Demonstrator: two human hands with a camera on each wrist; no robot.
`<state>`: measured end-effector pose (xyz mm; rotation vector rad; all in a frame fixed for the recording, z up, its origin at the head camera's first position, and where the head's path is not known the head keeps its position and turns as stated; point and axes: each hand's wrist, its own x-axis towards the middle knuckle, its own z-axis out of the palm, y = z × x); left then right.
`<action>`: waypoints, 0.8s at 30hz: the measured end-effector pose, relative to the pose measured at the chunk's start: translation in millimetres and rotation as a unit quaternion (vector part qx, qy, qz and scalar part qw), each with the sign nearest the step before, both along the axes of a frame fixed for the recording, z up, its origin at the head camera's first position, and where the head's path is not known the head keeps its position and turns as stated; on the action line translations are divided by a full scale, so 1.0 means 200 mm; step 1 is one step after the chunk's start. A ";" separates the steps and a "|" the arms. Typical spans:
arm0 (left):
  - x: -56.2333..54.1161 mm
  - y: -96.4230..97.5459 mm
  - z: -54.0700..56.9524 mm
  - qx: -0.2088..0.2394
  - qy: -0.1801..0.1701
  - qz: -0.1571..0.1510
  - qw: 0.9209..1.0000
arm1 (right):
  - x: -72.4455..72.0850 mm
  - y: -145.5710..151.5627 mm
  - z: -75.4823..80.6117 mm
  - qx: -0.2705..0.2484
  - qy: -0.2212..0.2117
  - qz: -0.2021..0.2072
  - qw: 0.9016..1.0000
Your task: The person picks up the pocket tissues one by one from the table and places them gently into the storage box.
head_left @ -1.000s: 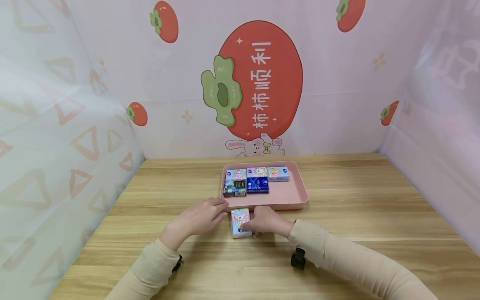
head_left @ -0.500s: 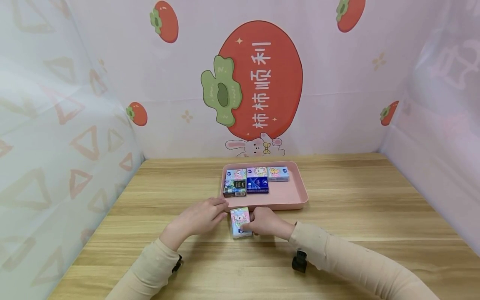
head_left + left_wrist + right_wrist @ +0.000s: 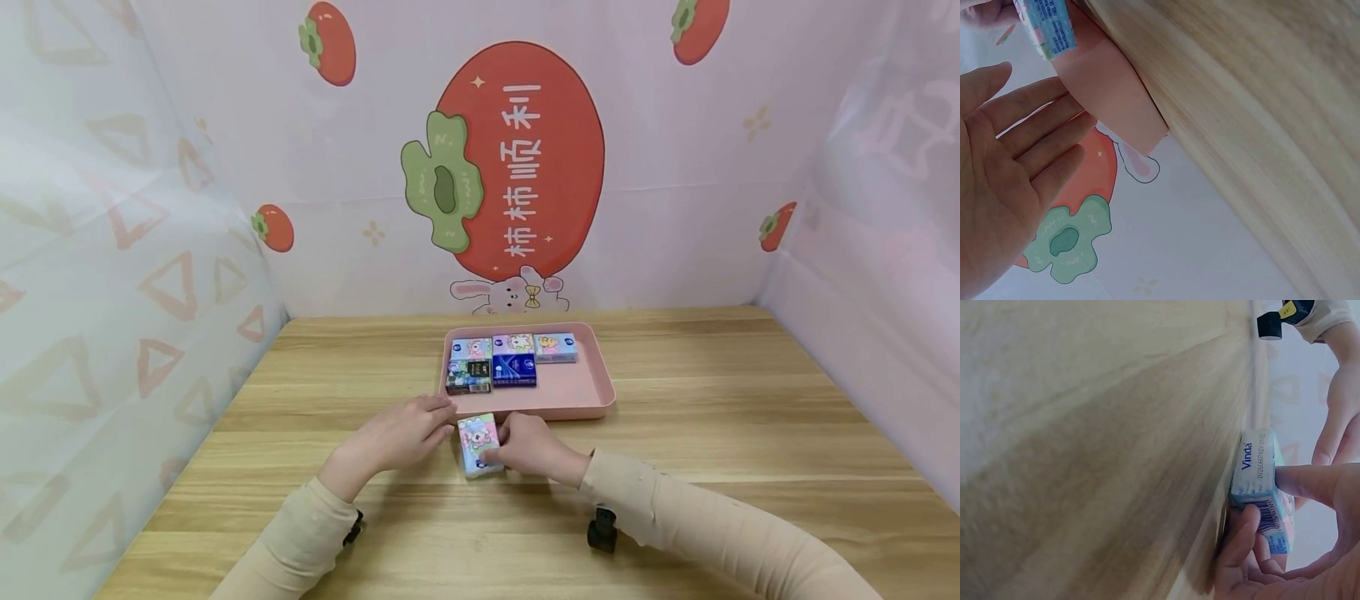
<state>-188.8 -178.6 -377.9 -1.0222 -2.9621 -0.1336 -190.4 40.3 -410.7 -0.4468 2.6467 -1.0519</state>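
Observation:
Between thumb and fingers my right hand pinches a pastel tissue pack with cartoon print, just in front of the pink tray. The right wrist view shows "Vinda" lettering on the end of this tissue pack, the thumb on its printed face and fingers at its side. My left hand lies with extended fingers, their tips touching the tray's front left corner. In the left wrist view the left hand's palm faces the camera and holds nothing.
Inside the tray stand several tissue packs: a row of pastel packs at the back, then a dark pack and a blue pack at the front left. A printed cloth backdrop encloses the wooden table.
The tissue pack in my right hand has tilted slightly, its far end turning left and lifting a little. My left hand and the tray stay put.

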 end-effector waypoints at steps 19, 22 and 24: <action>0.00 -0.01 -0.01 -0.004 0.021 -0.012 1.000 | 0.01 0.04 0.01 -0.063 -0.065 -0.009 0.996; 0.00 -0.01 -0.01 -0.006 0.021 -0.010 1.000 | 0.01 0.05 0.00 -0.061 -0.070 -0.006 0.996; 0.00 -0.01 -0.01 -0.007 0.019 -0.008 1.000 | 0.01 0.05 0.00 -0.057 -0.070 -0.005 0.996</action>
